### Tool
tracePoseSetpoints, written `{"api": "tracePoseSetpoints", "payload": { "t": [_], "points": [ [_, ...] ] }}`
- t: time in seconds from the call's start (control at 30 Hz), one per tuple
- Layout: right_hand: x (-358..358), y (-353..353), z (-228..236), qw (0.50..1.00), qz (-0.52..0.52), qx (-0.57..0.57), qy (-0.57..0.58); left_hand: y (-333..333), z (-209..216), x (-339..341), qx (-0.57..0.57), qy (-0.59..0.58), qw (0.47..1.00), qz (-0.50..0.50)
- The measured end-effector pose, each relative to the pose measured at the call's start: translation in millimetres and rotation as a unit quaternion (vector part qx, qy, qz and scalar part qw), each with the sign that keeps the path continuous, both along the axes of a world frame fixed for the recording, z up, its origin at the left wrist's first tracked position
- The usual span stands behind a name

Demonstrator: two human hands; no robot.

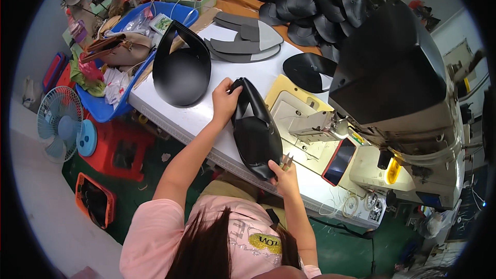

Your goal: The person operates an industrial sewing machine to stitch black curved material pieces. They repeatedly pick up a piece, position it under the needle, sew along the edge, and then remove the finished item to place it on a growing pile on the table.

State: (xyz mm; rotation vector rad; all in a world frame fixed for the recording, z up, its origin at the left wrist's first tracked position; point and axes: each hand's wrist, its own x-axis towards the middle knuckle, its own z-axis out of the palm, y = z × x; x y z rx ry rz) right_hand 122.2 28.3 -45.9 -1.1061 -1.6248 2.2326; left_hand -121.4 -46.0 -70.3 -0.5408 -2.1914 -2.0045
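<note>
Stretched between my two hands is a black, glossy shoe upper (pixel 257 139), held over the front edge of the white table. My left hand (pixel 226 102) pinches its far end, fingers closed. The near end is gripped by my right hand (pixel 284 178), from which a small pair of thread snips (pixel 287 161) also sticks out. Just right of the upper sits the sewing machine (pixel 315 126), apart from it. Another black upper (pixel 182 75) lies on the table to the left.
Grey cut pieces (pixel 245 39) lie behind, near a heap of black uppers (pixel 305 2). A flat black piece (pixel 307 72) lies behind the machine. A phone (pixel 339 163) rests right of it. Left are a blue basket (pixel 98 108), fan (pixel 59 121) and red stool (pixel 111 150).
</note>
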Motion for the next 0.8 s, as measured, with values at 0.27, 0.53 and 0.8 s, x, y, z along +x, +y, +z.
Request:
{"api": "tracePoseSetpoints", "payload": {
  "t": [0.27,0.53,0.8],
  "points": [
    [-17,28,9,0.979,0.194,0.036,-0.044,-3,3,-8,-0.032,-0.026,0.99,-0.132],
    [-49,24,14,0.972,0.003,0.209,0.106,1,14,1,-0.071,0.033,0.996,-0.05],
    [-70,-5,-24,0.973,-0.169,0.138,0.071,2,12,-22,0.289,-0.457,0.825,-0.162]
  ]
}}
